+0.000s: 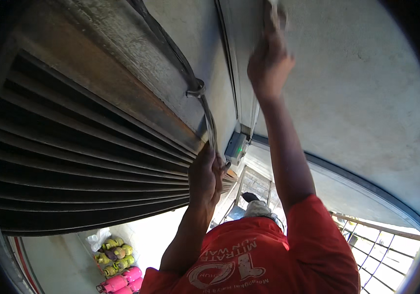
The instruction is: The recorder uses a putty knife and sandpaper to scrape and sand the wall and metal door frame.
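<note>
A bundle of dark and pale cables runs down along the wall, passing through a ring-shaped clamp. Below that clamp my left hand is closed around the lower part of the bundle. My right hand is raised high against the pale wall, its fingers closed and smeared by motion. A whitish strand shows at its top, and a thin white cord hangs behind the wrist. Beside my left hand, a small grey box with a green light is fixed in the corner.
Dark slatted shutters fill the left side under a brownish beam. Metal ladder-like bars stand below me. Far down are green gas cylinders, pink ones and a white bag. A metal railing is at lower right.
</note>
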Demonstrator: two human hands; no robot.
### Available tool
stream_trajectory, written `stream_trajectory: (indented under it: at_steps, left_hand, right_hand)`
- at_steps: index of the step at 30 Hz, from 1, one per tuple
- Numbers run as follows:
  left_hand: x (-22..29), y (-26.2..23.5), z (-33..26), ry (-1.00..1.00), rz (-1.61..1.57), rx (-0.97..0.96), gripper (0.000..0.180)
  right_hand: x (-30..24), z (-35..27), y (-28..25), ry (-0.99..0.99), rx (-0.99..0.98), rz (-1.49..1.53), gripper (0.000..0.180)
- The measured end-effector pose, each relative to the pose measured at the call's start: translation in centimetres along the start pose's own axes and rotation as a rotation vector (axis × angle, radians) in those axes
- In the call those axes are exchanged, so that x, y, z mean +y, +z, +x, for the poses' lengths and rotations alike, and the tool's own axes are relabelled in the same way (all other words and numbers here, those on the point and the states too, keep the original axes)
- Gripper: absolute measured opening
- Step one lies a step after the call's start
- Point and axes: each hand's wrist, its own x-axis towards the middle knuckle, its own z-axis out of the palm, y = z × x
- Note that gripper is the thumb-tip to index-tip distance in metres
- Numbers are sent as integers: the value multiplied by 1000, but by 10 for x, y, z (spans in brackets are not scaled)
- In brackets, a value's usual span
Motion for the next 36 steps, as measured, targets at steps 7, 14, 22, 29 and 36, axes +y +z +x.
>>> stream_trajectory:
  at_steps: [7,14,22,29,36]
  left_hand:
    - [5,-5,28,-40,65,-130,18]
    - [-2,-46,-14,-29,276,52,17]
    - [-1,-31,-3,15,199,119,20]
    - [4,-20,4,-5,131,68,14]
    - [5,-37,-15,-9,207,129,14]
  right_hand:
    - [-24,41,5,46,-42,75,39]
    - [9,-27,-14,-36,-51,23,48]
    - [-26,-26,-16,52,-177,99,64]
    - [-65,-237,-62,615,-561,459,66]
    - [-60,-166,-36,322,-570,577,72]
